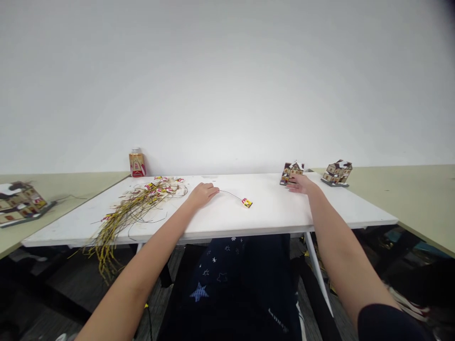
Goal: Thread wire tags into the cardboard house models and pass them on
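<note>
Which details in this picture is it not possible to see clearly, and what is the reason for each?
- Head view: part of the little house, hidden by the right hand; grip or mere touch is unclear.
- Head view: where the thin wire ends, covered by the left hand.
- Head view: the left-edge house, cut off by the picture's edge.
- Head view: the red-and-gold container's lettering, too small and blurred.
</note>
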{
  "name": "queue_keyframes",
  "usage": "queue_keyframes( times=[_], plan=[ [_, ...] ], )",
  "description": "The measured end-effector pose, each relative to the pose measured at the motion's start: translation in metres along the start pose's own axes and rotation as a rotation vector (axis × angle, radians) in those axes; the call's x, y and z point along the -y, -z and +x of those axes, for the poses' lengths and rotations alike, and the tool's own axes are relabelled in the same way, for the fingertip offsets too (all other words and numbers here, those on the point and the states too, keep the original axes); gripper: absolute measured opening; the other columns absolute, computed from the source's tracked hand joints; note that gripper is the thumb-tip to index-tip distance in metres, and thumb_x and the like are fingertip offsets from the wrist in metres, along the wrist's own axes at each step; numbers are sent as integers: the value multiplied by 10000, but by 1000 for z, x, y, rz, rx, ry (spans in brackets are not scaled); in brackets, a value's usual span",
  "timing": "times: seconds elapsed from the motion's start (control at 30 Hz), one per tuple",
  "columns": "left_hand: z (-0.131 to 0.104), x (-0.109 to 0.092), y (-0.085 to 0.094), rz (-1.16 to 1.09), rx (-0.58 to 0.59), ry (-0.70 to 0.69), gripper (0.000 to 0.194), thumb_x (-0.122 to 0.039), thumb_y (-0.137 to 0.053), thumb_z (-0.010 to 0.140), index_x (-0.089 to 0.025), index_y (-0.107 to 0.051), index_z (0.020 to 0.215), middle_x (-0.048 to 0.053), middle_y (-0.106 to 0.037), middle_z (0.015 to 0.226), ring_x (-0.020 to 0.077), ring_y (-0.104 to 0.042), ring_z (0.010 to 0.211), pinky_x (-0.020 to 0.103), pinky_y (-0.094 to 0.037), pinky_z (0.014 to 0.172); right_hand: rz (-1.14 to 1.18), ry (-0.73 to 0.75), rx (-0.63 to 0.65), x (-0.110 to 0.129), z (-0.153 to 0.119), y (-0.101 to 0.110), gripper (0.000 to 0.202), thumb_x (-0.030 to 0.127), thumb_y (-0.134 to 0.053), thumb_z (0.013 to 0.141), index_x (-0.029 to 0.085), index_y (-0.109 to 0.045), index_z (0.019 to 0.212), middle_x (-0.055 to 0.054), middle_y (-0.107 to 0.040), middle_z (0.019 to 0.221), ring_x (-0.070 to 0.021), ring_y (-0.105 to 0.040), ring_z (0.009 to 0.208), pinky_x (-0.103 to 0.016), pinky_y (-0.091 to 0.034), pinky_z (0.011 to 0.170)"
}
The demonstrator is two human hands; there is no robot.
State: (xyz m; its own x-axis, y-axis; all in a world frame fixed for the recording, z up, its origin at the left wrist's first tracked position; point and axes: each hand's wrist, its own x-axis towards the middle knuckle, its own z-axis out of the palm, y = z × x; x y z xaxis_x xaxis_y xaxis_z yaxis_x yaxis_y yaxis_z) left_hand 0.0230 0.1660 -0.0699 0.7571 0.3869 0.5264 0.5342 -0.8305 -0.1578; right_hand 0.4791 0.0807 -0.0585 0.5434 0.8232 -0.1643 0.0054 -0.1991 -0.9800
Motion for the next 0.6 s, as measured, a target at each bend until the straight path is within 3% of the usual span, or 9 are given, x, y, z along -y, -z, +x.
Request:
queue_keyframes(
  times=[0.1, 0.43, 0.5, 0.6],
  plan=[
    [1, -2, 1, 12, 3, -6, 420, -390, -331, 1028, -211, -711, 1022, 79, -664, 868, 164, -608, 816, 312, -431, 802, 5, -93, 147, 7, -15, -29, 202, 335, -502, 972, 208, -539, 1125, -82, -680, 1116, -127, -658, 671, -344, -579, 721],
    [5, -14, 5, -30, 16, -55, 393, -368, -345, 1027, -208, -704, 1032, 86, -653, 889, 166, -613, 838, 312, -425, 806, -141, -38, 438, 21, -94, -129, 411, 517, -538, 930, 210, -537, 1203, -117, -683, 1166, -165, -687, 737, -299, -544, 681],
    [6, -17, 5, -35, 22, -68, 387, -361, -348, 1027, -206, -703, 1022, 86, -651, 888, 166, -614, 844, 311, -422, 807, -197, -27, 382, 22, -111, -145, 437, 512, -565, 908, 202, -527, 1214, -121, -700, 1115, -188, -689, 729, -320, -538, 691],
    [8, -23, 6, -22, 43, -76, 378, -355, -358, 1025, -205, -705, 1011, 83, -649, 861, 165, -613, 825, 311, -413, 800, -362, 177, 113, 21, -138, -168, 517, 456, -604, 873, 183, -448, 1284, -130, -709, 1056, -245, -689, 806, -364, -526, 753]
  ],
)
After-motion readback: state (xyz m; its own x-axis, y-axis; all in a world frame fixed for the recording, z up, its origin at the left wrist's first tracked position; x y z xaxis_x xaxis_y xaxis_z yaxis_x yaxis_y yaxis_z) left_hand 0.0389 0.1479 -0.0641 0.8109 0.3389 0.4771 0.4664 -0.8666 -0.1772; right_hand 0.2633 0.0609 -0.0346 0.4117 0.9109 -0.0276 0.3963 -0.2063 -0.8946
